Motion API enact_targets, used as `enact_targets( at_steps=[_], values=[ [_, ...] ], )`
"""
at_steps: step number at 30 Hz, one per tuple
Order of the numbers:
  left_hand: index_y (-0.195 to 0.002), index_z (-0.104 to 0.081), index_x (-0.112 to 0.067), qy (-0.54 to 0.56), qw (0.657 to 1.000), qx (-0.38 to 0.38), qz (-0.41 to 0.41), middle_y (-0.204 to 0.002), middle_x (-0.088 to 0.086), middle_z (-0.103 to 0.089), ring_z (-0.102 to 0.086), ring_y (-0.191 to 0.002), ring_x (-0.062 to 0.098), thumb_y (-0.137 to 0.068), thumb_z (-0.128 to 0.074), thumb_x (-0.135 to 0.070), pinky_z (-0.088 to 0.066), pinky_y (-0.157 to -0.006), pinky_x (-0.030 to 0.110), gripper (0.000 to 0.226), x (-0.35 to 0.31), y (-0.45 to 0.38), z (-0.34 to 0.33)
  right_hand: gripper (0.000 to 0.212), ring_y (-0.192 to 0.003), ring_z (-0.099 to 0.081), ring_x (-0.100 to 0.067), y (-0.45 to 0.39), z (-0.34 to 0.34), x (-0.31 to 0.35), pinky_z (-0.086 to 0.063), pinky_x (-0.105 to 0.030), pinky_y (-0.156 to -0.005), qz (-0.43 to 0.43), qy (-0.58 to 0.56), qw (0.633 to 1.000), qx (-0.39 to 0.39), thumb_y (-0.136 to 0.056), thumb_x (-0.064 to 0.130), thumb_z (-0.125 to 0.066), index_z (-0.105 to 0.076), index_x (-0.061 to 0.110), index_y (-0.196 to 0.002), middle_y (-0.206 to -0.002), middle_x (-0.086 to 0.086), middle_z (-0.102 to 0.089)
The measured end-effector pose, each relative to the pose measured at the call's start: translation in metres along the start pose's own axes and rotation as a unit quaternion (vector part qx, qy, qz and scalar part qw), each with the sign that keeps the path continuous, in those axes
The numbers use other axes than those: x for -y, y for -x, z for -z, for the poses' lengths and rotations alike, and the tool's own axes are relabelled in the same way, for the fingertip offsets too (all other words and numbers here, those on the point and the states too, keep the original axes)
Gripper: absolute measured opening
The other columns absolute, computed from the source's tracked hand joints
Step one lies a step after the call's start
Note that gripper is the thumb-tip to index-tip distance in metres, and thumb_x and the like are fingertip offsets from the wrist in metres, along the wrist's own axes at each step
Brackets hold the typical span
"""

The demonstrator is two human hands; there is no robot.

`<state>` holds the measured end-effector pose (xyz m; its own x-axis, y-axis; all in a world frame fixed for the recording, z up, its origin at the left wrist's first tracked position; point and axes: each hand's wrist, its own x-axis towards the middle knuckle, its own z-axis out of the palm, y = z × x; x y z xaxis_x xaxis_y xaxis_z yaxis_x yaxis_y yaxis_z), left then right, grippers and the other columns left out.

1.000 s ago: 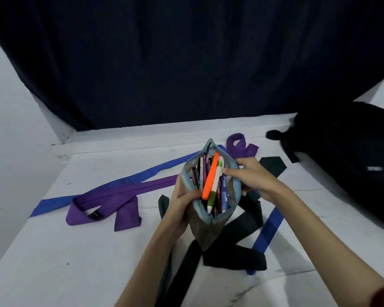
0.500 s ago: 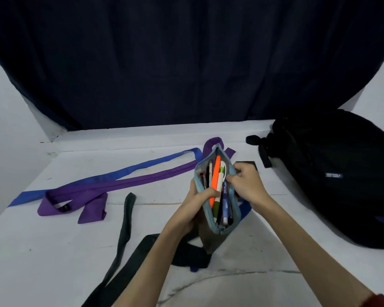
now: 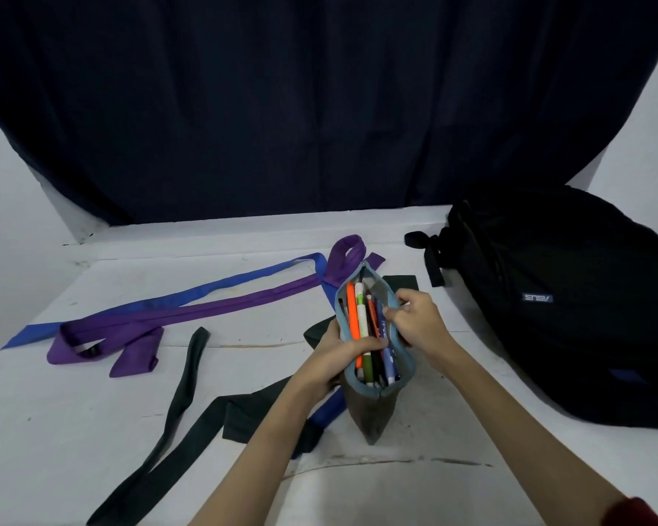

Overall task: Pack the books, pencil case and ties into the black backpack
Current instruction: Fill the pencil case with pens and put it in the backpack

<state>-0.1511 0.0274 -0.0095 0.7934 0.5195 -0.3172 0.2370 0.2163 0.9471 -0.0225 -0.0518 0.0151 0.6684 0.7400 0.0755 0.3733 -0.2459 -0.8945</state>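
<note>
Purple tie [image 3: 175,317] and blue tie [image 3: 221,286] are lying toward the worktop's [image 3: 54,430] left edge, dark tie [image 3: 190,423] nearer front. Mid-worktop, left hand [image 3: 329,360] is gripping the open pencil case [image 3: 373,404]; right hand [image 3: 418,322] is pinching its rim. Black backpack [image 3: 563,305] is sitting at the right edge.

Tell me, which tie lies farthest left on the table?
The purple tie: its folded end lies farthest left beside the blue tie, while the black tie lies nearer the hands.

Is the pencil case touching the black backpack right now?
Apart. The head view shows bare white table between the pencil case, gripped by both the left hand and right hand, and the black backpack.
</note>
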Motion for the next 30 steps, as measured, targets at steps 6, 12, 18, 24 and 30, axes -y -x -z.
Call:
enact_targets(
  at_steps=[6, 12, 18, 24, 30],
  values=[
    [-0.114, -0.05, -0.019, 0.007, 0.999, -0.027, 0.032, -0.107, 0.01, -0.066, -0.066, -0.095, 0.02, -0.083, -0.065, -0.011, -0.054, -0.073, 0.026, 0.035, -0.004, -0.002, -0.001, 0.018, -0.061, -0.042, -0.021, -0.005, 0.007, -0.005, -0.032, -0.025, -0.052, -0.005, -0.017, 1.0, 0.012, -0.086, -0.004, -0.055, -0.047, 0.004, -0.072, -0.068, -0.015, -0.044],
    [-0.117, -0.055, -0.008, 0.015, 0.998, -0.02, 0.057, -0.096, 0.01, -0.07, -0.068, -0.079, 0.016, -0.088, -0.059, -0.022, -0.053, -0.063, 0.022, 0.032, -0.005, -0.002, -0.005, 0.022, -0.066, -0.052, -0.023, -0.004, 0.01, -0.019, -0.041, -0.031, -0.063, -0.026, 0.015, 1.0, 0.005, -0.092, 0.011, -0.054, -0.047, 0.014, -0.071, -0.071, -0.011, -0.055],
    [-0.121, -0.05, -0.01, 0.073, 0.996, -0.027, 0.045, -0.091, 0.008, -0.068, -0.067, -0.074, 0.015, -0.096, -0.051, -0.022, -0.054, -0.062, 0.024, 0.028, -0.006, 0.001, -0.016, 0.02, -0.067, -0.049, -0.019, 0.005, 0.0, -0.019, -0.039, -0.026, -0.056, -0.021, 0.021, 0.999, -0.019, -0.095, 0.011, -0.05, -0.044, 0.013, -0.076, -0.069, -0.004, -0.05],
    [-0.144, -0.027, -0.02, -0.097, 0.995, -0.017, 0.001, -0.111, -0.002, -0.054, -0.055, -0.093, 0.009, -0.098, -0.048, -0.015, -0.047, -0.078, 0.022, 0.051, -0.015, 0.0, -0.024, 0.028, -0.061, -0.043, -0.017, 0.003, -0.004, -0.014, -0.033, -0.026, -0.054, -0.013, 0.082, 0.997, -0.009, -0.083, -0.002, -0.054, -0.039, 0.012, -0.065, -0.064, -0.006, -0.046],
    [-0.148, -0.028, -0.032, -0.246, 0.968, -0.02, -0.048, -0.124, 0.002, -0.054, -0.054, -0.09, 0.005, -0.1, -0.044, -0.015, -0.047, -0.073, 0.017, 0.053, -0.035, -0.004, -0.009, 0.024, -0.031, -0.05, -0.013, -0.009, 0.004, -0.01, -0.038, -0.019, -0.032, -0.098, -0.066, 0.993, -0.03, -0.088, -0.003, -0.054, -0.038, 0.01, -0.074, -0.056, -0.013, -0.053]
  ],
)
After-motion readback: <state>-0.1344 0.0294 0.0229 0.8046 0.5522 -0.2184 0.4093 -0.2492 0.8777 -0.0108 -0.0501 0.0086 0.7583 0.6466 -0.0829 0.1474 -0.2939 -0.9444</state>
